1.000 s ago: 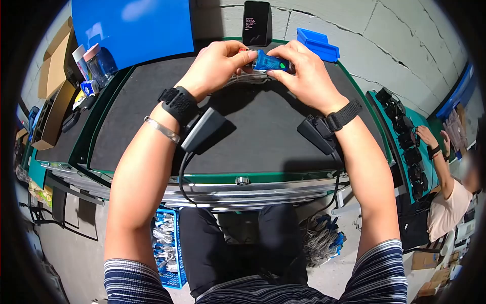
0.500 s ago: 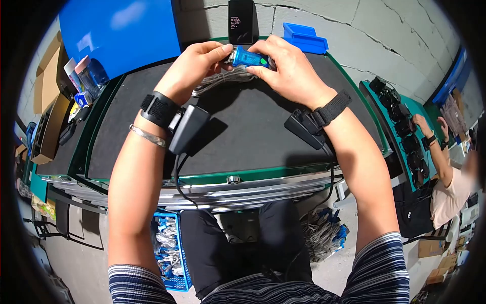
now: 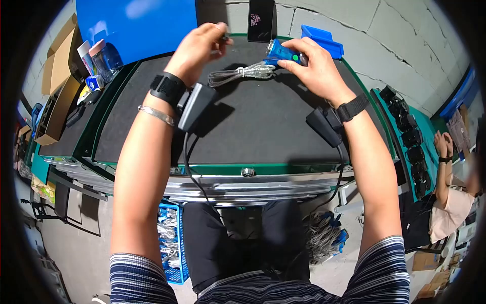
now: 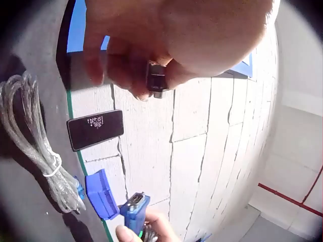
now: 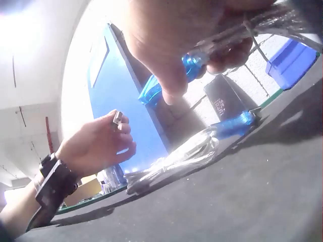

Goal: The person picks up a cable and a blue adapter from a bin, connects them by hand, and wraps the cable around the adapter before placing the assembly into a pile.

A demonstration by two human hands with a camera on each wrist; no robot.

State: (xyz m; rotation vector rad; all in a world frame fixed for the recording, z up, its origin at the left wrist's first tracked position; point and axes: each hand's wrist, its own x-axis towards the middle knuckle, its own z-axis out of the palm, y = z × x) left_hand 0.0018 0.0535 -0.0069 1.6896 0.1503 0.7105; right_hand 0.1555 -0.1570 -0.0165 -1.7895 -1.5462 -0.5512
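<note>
A translucent blue connector [image 3: 277,50] with a metal end and a green dot is gripped by my right hand [image 3: 319,71]. Its open metal end faces the left hand in the left wrist view [image 4: 135,200]. Between thumb and fingers, my left hand [image 3: 195,53] pinches a small dark and metallic piece [image 4: 157,79], held apart from the connector. Below and between the hands, a bundle of clear grey cable [image 3: 243,74] lies on the black mat, bound with a white tie [image 4: 53,164]. Another blue plug [image 5: 234,124] is at the bundle's end.
A phone [image 3: 261,20] stands upright at the back, with a small blue bin [image 3: 324,41] to its right. A blue panel [image 3: 136,25], bottles [image 3: 104,61] and a cardboard box [image 3: 63,55] are at the left. Another person's arms [image 3: 443,162] are over the right-hand bench.
My left hand has drawn away to the left from the connector with the small piece pinched in it. My right hand keeps its grip on the connector, and the cable bundle is now more exposed.
</note>
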